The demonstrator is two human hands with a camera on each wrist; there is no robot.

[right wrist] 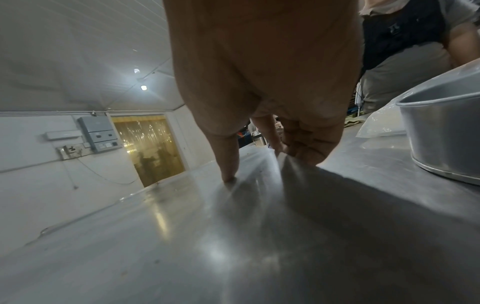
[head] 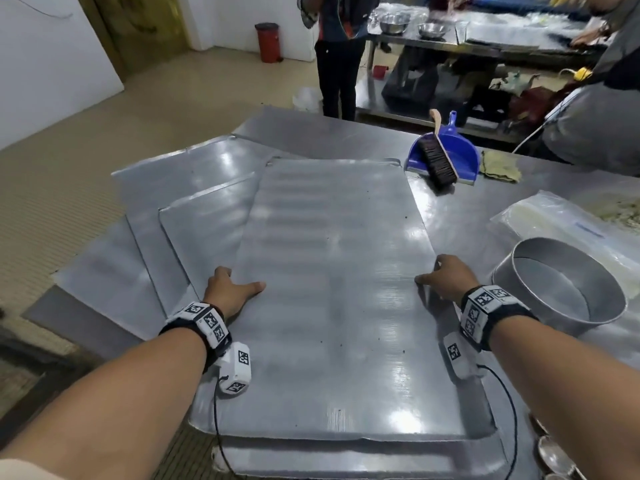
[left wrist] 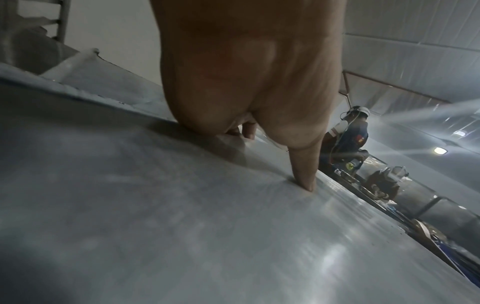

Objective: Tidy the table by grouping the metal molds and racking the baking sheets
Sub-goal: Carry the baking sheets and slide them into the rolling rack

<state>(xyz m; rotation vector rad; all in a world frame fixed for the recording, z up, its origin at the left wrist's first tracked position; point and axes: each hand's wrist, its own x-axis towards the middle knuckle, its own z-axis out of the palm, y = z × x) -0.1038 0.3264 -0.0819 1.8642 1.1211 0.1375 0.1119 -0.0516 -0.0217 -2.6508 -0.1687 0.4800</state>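
Observation:
A large flat baking sheet (head: 332, 278) lies in front of me on the steel table, on top of another sheet (head: 346, 455). My left hand (head: 230, 291) grips its left edge, thumb flat on top (left wrist: 303, 174), fingers curled under the rim. My right hand (head: 446, 278) holds the right edge the same way, thumb on the surface (right wrist: 228, 162), fingers (right wrist: 306, 146) wrapped round the rim. More baking sheets (head: 194, 188) lie fanned out to the left. A round metal mold (head: 561, 292) (right wrist: 446, 135) stands just right of my right hand.
A blue dustpan (head: 450, 154) with a brush and a cloth (head: 500, 166) lie at the back right. A clear plastic bag (head: 568, 230) lies behind the mold. Small metal molds (head: 554, 455) sit at the lower right edge. People stand beyond the table.

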